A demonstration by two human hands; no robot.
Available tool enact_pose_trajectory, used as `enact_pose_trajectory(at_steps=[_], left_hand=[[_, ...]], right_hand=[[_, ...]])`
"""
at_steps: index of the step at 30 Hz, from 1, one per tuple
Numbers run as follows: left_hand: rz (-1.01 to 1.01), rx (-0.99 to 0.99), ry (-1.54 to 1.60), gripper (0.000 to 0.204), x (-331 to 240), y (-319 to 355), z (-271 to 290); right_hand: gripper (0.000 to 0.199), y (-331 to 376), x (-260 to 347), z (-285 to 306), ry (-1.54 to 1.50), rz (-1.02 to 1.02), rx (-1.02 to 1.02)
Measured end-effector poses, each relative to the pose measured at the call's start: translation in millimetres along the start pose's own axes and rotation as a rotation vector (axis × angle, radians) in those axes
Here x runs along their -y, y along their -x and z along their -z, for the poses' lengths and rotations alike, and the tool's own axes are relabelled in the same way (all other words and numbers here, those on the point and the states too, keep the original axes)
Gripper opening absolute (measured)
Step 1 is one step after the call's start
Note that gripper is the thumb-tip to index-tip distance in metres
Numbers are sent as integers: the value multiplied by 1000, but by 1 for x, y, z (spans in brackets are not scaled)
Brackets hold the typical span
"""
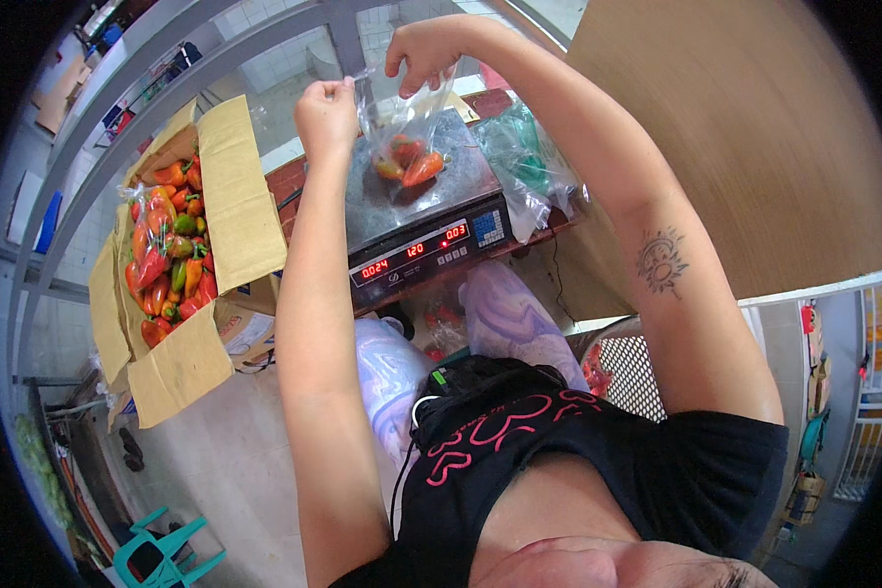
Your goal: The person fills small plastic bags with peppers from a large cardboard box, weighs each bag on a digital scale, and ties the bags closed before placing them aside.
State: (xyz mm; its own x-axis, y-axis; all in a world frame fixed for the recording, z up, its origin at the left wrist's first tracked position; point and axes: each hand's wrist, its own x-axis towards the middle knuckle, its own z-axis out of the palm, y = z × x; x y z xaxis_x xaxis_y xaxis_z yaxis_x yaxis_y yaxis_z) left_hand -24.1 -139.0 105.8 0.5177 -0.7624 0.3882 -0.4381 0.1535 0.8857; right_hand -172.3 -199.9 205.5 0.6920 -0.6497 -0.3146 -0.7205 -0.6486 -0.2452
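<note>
My left hand (pixel 326 116) pinches the rim of a clear plastic bag (pixel 402 116) and keeps it upright over the scale. Inside its bottom lie a few red, orange and greenish peppers (pixel 422 169). At the other side of the bag's mouth hangs my right hand (pixel 429 54), fingers bent downward and apart, with nothing visible in them. Plastic runs close by its fingertips; whether they touch it is hard to see. Beneath the bag is the metal plate (pixel 372 211) of a black digital scale (pixel 426 257) with lit red digits.
An open cardboard box (pixel 242 186) on the left holds many peppers (pixel 179 245), with a filled bag among them. Loose plastic bags (pixel 529 162) lie right of the scale. A large brown board (pixel 735 147) stands at right. A green plastic stool (pixel 161 554) is at lower left.
</note>
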Motion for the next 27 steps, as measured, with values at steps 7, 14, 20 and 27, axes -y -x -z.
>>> enact_pose_trajectory(at_steps=[7, 14, 20, 27], left_hand=[[149, 249, -434, 40, 22, 23, 15], [195, 430, -814, 72, -13, 38, 38], [196, 295, -504, 74, -7, 36, 57], [199, 289, -412, 71, 6, 39, 74]], right_hand=[[31, 14, 13, -10, -76, 274, -310], [36, 23, 0, -9, -161, 433, -400], [26, 38, -13, -21, -84, 329, -517], [45, 46, -33, -50, -112, 192, -410]])
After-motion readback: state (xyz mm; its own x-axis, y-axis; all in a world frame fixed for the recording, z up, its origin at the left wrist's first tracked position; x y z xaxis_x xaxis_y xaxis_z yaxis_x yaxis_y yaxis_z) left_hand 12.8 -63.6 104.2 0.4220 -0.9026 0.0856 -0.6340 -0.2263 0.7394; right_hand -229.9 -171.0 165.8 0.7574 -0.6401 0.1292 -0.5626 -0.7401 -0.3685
